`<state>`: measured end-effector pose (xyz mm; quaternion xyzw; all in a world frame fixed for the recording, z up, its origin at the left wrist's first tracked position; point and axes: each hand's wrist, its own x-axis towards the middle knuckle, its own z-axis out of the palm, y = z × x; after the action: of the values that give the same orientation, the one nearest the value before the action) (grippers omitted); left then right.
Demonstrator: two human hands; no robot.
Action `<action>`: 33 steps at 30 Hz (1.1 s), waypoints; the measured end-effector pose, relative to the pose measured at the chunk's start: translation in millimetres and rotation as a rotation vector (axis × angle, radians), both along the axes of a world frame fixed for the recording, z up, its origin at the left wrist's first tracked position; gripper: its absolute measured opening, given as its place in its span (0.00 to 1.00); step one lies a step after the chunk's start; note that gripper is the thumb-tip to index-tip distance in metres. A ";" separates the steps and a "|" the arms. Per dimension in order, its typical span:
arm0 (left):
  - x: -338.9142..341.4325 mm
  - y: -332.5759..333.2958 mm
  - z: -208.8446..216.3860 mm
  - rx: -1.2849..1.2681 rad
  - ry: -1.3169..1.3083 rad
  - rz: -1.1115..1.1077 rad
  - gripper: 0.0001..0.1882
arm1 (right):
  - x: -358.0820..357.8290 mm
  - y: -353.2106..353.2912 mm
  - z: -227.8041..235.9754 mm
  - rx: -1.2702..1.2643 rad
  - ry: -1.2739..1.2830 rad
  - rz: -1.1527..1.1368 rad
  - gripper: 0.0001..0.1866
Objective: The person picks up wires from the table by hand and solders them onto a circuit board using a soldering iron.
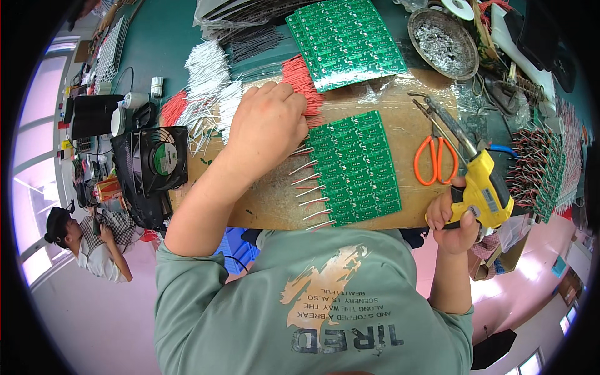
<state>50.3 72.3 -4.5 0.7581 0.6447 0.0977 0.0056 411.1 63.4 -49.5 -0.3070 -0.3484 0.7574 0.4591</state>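
My left hand (269, 122) is closed over the upper left corner of a green circuit board panel (356, 169). Its fingertips are hidden beneath it, so what it pinches does not show. Red and white wires (310, 193) stick out along the panel's left edge. Around that hand lie a red wire pile (301, 81) and a white wire pile (209, 69). Gripped in my right hand (451, 222) is a yellow soldering gun (484, 194), its metal tip pointing up and left, above orange-handled scissors (436, 159).
A stack of green panels (347, 44) lies at the back. Beside it stands a round metal dish (442, 44) with silvery scraps. Wired boards (540, 169) are at the right. A black fan (156, 159) stands left; another person (94, 240) is beyond it.
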 end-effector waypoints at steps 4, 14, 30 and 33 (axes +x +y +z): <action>-0.7 -0.3 5.4 0.022 -0.049 -0.009 0.05 | 0.3 -0.3 -0.2 0.027 0.002 0.020 0.38; 2.1 -9.6 -0.5 -0.006 -0.195 -0.031 0.06 | -0.7 1.5 2.8 -0.028 -0.013 -0.012 0.39; 2.8 -9.4 7.1 -0.031 0.103 -0.151 0.06 | -1.6 0.7 4.8 -0.051 -0.038 -0.014 0.40; 2.6 -10.4 11.0 -0.025 0.098 -0.146 0.07 | -0.6 0.7 5.0 -0.058 -0.034 -0.006 0.40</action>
<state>52.9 61.9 6.5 0.8069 0.5884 0.0515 -0.0094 410.4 64.1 -44.5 -0.3341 -0.3333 0.7603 0.4462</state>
